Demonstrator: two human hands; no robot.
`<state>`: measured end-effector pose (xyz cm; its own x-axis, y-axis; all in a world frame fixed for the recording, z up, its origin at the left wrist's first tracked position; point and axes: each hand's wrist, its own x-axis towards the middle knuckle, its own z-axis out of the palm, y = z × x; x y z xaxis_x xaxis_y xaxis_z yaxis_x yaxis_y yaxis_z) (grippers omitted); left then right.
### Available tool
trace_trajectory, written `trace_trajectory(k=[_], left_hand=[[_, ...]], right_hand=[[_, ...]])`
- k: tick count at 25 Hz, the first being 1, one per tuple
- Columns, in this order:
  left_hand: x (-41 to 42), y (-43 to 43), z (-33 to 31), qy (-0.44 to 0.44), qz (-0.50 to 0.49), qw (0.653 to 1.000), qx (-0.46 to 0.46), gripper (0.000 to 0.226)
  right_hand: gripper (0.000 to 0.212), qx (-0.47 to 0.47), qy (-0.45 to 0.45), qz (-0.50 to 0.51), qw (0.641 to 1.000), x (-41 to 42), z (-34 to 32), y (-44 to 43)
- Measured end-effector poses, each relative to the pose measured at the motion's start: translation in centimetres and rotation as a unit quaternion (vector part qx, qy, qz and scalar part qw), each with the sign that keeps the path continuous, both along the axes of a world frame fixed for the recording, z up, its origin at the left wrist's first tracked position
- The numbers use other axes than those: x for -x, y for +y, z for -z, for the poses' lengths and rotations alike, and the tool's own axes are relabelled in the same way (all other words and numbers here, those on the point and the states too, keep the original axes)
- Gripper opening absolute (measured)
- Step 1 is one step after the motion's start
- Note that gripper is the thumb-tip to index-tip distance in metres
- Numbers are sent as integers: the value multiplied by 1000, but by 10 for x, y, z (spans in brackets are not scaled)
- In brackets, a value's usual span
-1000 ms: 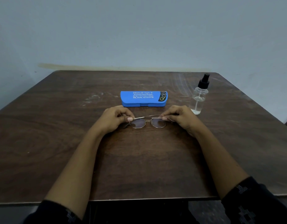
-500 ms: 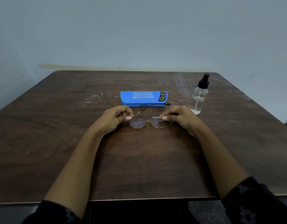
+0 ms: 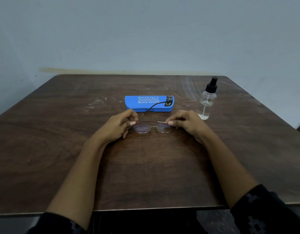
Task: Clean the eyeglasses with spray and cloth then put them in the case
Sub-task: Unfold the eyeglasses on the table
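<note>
On the brown table [image 3: 61,149], the blue case [image 3: 146,105] is laid just past the hands, the spray bottle [image 3: 206,105] by the right hand [image 3: 188,124]. The eyeglasses [image 3: 142,128] are pinched at their ends between the left hand [image 3: 117,127] and the right, fingers curled.

My eyeglasses [image 3: 152,127] have a thin metal frame and oval lenses. They sit low at the counter [image 3: 61,149], lenses facing me, pinched at each end by my left fingers [image 3: 132,123] and right fingers [image 3: 170,122]. One temple lies folded across the top; the other angles out toward the case [image 3: 146,104]. The case is blue, shut and flat, with white print, just beyond the glasses. The clear spray bottle [image 3: 207,102], black-topped, stands upright to its right.
</note>
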<state>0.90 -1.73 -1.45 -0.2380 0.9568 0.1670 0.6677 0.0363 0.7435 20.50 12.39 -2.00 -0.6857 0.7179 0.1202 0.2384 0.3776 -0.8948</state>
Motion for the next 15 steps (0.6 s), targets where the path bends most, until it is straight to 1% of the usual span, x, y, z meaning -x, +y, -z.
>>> trace_trajectory(k=[6,9,15], left_hand=[[2,-1,1,0,2,1000,0,24],[2,-2,1,-10,0,1000,-2,24],[3,-4,0,-20,-3,1000,8,5]], right_hand=[[18,-10,-9,5,1000,1,0,-1],[22,-12,-9,6,1000,0,-1,-2],[19,-19,-15,16,1000,1,-1,-2]])
